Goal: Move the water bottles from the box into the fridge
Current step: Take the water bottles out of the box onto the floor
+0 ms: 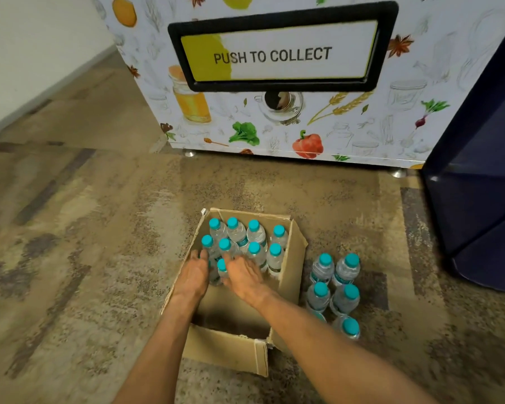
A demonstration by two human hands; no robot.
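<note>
Box (290, 275) on floor (99, 228), dead centre of my view. Bottles (254, 232) packed upright toward its 12 o'clock end. My left hand (193, 277) and right hand (245, 277) reach inside, flanking nearest bottle (222, 265). Second bottle cluster (334, 287) on floor, just beside box at 3 o'clock. Vending machine (274, 126) behind, 12 o'clock; cabinet (478, 199) at 2 o'clock.

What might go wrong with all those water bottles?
The bottles in the cardboard box stand tightly packed. With the left hand and right hand both reaching in among them, pulling one out might knock its neighbours over. The floor bottles stand bunched right beside the box, so an arm swinging out might topple them.
</note>
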